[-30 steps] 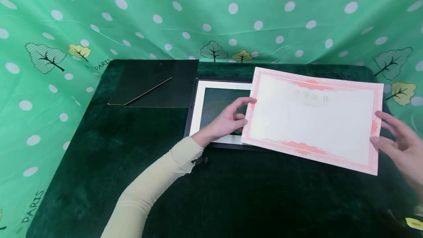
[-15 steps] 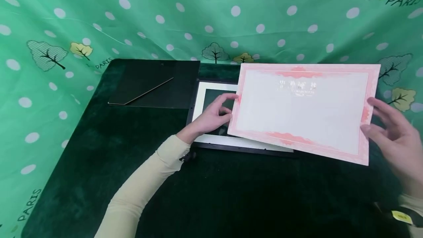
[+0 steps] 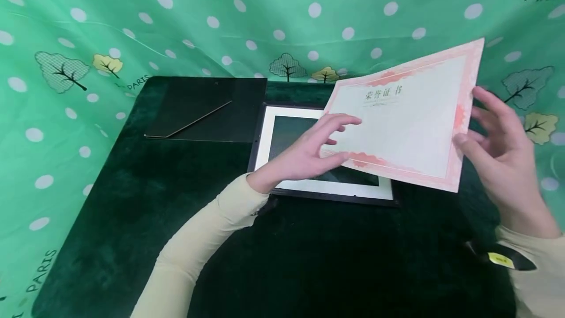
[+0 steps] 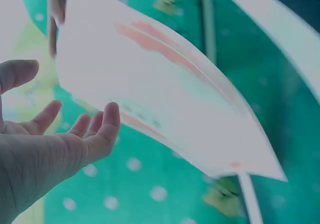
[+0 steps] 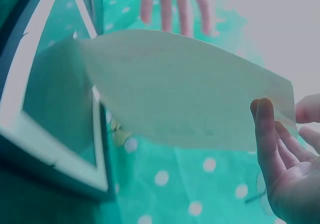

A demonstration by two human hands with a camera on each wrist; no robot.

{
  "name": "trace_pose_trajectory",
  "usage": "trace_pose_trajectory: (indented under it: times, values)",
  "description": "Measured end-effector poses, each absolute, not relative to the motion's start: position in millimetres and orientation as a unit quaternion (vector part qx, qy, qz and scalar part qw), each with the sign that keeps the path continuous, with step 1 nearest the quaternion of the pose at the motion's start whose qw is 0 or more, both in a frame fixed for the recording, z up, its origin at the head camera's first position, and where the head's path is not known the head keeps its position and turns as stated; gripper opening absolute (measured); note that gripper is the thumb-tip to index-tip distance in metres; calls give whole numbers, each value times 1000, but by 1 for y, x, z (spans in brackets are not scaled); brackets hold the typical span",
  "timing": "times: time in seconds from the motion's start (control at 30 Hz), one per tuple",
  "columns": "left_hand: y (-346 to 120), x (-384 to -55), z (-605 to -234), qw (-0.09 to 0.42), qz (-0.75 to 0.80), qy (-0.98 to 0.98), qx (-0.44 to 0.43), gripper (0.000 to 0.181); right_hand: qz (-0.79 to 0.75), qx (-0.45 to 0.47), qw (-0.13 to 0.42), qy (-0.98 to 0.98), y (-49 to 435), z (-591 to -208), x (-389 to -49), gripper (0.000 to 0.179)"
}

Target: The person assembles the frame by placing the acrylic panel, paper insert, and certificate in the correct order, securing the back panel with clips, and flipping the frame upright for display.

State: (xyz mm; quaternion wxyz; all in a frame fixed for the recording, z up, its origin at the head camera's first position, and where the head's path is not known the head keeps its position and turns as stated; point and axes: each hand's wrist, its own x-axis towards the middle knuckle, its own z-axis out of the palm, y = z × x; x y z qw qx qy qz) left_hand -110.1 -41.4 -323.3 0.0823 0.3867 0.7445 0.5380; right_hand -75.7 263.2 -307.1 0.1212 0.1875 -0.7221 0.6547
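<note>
A pink-bordered paper certificate (image 3: 410, 121) hangs above the picture frame, tilted with its right side higher, its sheet bowed. My right hand (image 3: 507, 151) pinches its right edge between thumb and fingers; the right wrist view shows this hand (image 5: 290, 159) at the paper's end. My left hand (image 3: 311, 151) is spread in front of the certificate's left part, thumb and fingers apart. In the left wrist view the left hand (image 4: 60, 139) holds nothing. Beneath lies the dark picture frame (image 3: 353, 199) with a white mat (image 3: 267, 134), partly hidden by the certificate and left hand.
At the left, a black backing board (image 3: 198, 92) lies flat with a thin light-edged flap line. Dark green cloth (image 3: 331, 259) covers the table. A green dotted curtain (image 3: 220, 28) hangs behind the table and along its left side.
The left hand has released the certificate's left edge and spread its fingers. The right hand has moved left and raised the right side, tilting the sheet; more of the frame shows.
</note>
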Motion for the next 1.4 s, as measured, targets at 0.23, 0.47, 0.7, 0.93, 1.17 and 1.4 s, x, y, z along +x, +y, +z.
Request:
trace_pose_trajectory:
  times: [0.23, 0.47, 0.7, 0.93, 1.17, 1.4]
  values:
    - [-8, -109, -292, 108, 601, 688, 392, 64, 711, 268, 85, -644, 234, -294, -82, 63]
    - [-2, -98, -261, 121, 652, 662, 350, 67, 699, 342, 36, -627, 213, -289, -88, 63]
    - [-4, -106, -276, 56, 673, 648, 351, 69, 672, 367, 3, -643, 203, -292, -89, 70]
    - [-16, -113, -283, 21, 670, 648, 361, 62, 695, 323, -1, -643, 206, -292, -88, 67]
    - [-33, -114, -265, -38, 700, 612, 366, 55, 741, 227, 35, -631, 222, -301, -93, 61]
    - [-45, -107, -248, -25, 744, 557, 369, 54, 747, 120, -46, -653, 239, -329, -106, 63]
